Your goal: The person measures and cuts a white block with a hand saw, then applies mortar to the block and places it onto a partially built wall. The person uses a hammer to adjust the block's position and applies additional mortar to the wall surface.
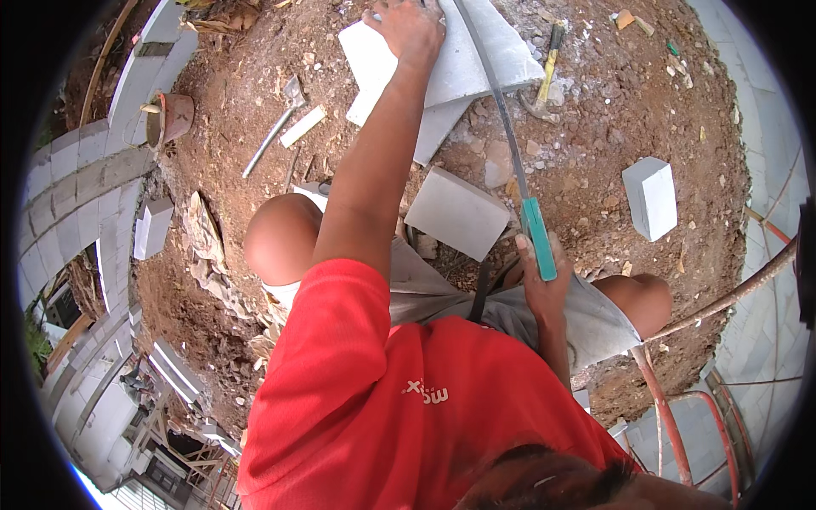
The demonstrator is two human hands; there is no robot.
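Observation:
My right hand point(544, 285) is wrapped round the teal handle point(537, 238) of a hand saw. Its long narrow blade point(500, 98), seen almost edge-on, runs up and away along a large white block point(476, 55). On top of that block, near the upper rim of the picture, my left hand point(408, 27) presses down with fingers apart. Under the block lies another pale slab point(442, 127), partly covered. A cut white block point(457, 212) rests on the ground between my legs, close to the saw handle.
A hammer with a yellow and black handle point(552, 61) lies right of the large block. Leftward are a long-handled metal tool point(274, 136), a white offcut point(303, 126) and a bucket point(176, 116). Another block point(650, 198) stands at right, near reddish metal bars point(661, 408).

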